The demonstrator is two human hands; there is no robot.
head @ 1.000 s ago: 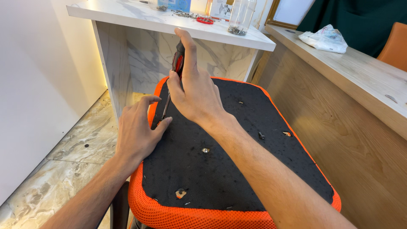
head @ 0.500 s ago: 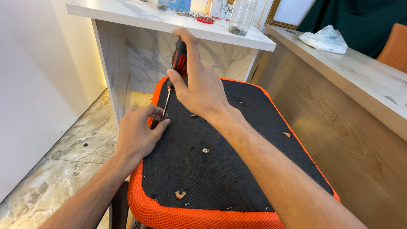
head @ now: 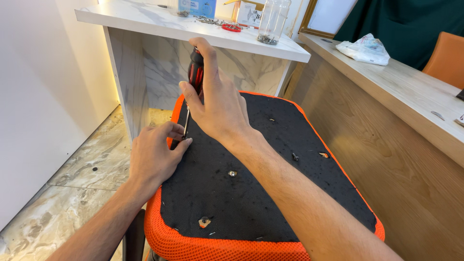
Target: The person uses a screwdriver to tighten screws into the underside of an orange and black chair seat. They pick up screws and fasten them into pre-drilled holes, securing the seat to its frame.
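Two bare hands work a screwdriver [head: 195,77] at the far left edge of an upturned chair seat [head: 256,183].

Right hand [head: 220,108] is closed round the red-and-black handle, holding the tool upright so its tip meets the seat's black underside. Left hand [head: 154,157] lies just beside the tip, fingertips pinched narrow, apparently steadying a screw too small to see. The orange-rimmed seat faces bottom-up, exposing its mounting holes [head: 232,173]. Beyond it stands a marble-patterned desk [head: 145,21].

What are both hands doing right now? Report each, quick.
Left hand: fingertips pinched at the screwdriver tip, resting on the black seat underside.
Right hand: closed around the red-and-black screwdriver, held upright.
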